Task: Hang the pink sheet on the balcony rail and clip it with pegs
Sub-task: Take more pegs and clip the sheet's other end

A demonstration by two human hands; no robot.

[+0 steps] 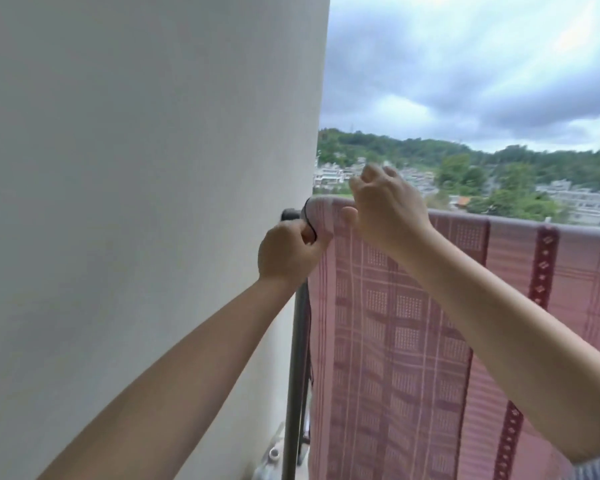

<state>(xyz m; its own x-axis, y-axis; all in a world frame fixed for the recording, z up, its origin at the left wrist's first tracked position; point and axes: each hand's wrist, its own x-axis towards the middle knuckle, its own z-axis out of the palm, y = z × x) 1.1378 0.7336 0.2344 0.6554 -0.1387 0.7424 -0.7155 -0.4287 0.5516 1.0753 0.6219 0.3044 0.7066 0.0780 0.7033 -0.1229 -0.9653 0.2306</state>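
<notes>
Where wall (136, 202) meets rail (290, 214), sheet (395, 341).

both forearms bare, reaching up & fwd; left hand (288, 252) lower, fingers curled tight in a pinch, back of hand to cam; right hand (383, 206) higher, fingers loosely bent, thumb pointing left
</notes>
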